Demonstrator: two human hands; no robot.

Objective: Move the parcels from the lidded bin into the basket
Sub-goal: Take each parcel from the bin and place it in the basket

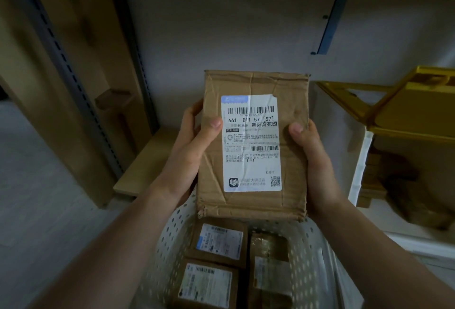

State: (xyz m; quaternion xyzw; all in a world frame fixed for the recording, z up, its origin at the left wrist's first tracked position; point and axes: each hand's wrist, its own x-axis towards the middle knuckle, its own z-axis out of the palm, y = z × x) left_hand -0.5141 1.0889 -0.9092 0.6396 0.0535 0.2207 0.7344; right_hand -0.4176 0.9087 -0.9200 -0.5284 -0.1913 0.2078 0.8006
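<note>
A flat, creased cardboard parcel (pixel 290 87) with a white shipping label is held upright at the centre of view. My left hand (pixel 194 143) grips its left edge and my right hand (pixel 312 158) grips its right edge, thumbs on the front. It hangs over the white perforated basket (pixel 172 232) at the bottom centre. Three labelled cardboard parcels (pixel 219 239) lie inside the basket. To the right stands the white bin (pixel 359 168) with its yellow lid (pixel 413 109) raised, and brown parcels (pixel 379 180) show dimly inside it.
A pale wooden shelf board (pixel 142 165) runs behind the basket, with a grey slotted metal upright (pixel 81 91) and wooden panels at the left. A blue bracket (pixel 332 18) is fixed to the back wall. Pale floor shows at the left.
</note>
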